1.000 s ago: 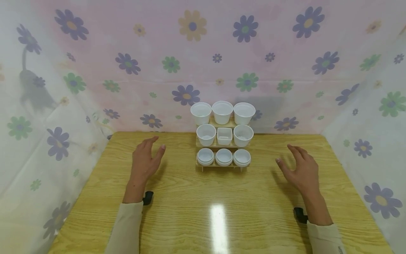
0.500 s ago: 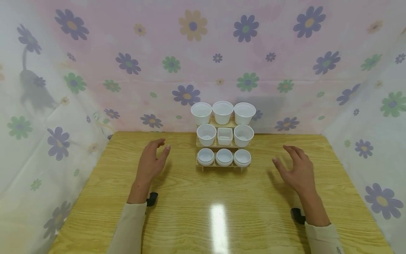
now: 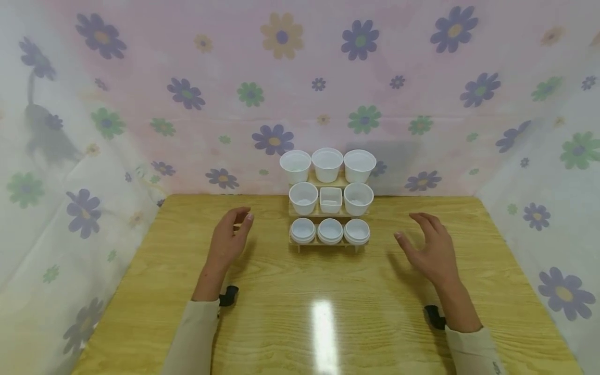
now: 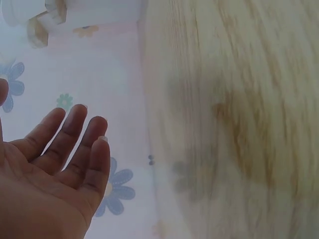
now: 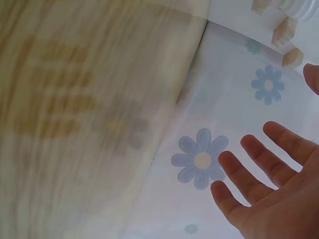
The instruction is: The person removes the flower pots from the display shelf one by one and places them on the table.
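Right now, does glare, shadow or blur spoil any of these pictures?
Head view: a bright glare streak on the table, soft shadows beside the left hand and right hand, white cups fairly clear; left wrist view: tabletop grain blurred, with a dim flower reflection; right wrist view: tabletop smeary too, with finger-like brown patches, apparently reflections.

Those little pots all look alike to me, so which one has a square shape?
The middle pot of the middle row on the wooden stand; its rim has four corners, while the other eight pots have round rims.
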A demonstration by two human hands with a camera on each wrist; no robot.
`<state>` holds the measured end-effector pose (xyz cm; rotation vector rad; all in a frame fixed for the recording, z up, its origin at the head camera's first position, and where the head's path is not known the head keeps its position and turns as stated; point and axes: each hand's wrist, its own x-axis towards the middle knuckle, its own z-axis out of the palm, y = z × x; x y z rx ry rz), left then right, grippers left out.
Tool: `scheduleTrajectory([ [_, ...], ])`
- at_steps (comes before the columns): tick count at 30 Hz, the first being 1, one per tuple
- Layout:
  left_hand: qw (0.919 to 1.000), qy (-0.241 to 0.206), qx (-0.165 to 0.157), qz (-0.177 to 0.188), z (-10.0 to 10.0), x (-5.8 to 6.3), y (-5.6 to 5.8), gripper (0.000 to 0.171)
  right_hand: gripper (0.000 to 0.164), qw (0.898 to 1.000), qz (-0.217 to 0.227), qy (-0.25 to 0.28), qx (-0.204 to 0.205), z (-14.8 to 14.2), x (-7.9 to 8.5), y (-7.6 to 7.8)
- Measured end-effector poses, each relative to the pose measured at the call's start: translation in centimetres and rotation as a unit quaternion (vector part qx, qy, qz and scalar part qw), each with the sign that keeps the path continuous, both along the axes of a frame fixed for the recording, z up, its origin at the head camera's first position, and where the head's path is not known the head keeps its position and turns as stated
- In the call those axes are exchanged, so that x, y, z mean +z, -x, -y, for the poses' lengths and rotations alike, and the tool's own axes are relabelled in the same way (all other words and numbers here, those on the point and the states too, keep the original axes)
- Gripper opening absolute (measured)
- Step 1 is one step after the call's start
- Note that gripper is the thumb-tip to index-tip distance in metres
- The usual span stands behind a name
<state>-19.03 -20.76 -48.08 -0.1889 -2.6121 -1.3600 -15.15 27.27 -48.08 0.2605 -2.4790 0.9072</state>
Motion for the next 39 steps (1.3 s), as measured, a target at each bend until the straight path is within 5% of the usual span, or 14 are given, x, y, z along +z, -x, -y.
scheduleTrajectory([
  [17, 0.9873, -0.129, -0.072, 0.059, -2.1, -1.2, 0.4, 0.043, 0.049, 1.0, 0.009, 0.007, 0.027, 1.5, 0.5, 0.1],
  [39, 0.9712, -0.168, -0.116, 0.123, -4.5, -2.4, 1.0, 0.045, 0.05, 0.998, 0.014, 0.017, 0.064, 4.3, 0.7, 0.7],
])
